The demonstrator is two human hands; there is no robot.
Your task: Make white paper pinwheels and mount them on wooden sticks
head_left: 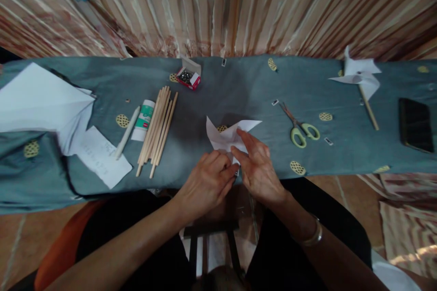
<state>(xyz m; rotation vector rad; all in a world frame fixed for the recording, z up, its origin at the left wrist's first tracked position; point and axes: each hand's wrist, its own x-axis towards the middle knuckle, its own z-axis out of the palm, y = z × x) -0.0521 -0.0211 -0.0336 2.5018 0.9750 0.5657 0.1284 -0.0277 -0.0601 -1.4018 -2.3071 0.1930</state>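
A partly folded white paper pinwheel [221,138] lies near the front edge of the cloth-covered table, its pointed blades curling upward. My left hand [213,177] is closed on its near side, thumb and fingers pinching the paper. From the right, my right hand [256,163] reaches over the same pinwheel, with thumb and forefinger pressing near its middle. Part of the paper is hidden beneath both hands. A pair of scissors with green handles [300,129] lies to the right of my right hand. Left of my hands is a bundle of wooden sticks [157,129].
An open red box of small metal pins [188,75] stands at the back. A glue stick [143,120], a pale pen [128,132], a written note [102,154] and white paper sheets [41,100] lie left. A finished pinwheel [362,75] and a black phone [415,123] are right.
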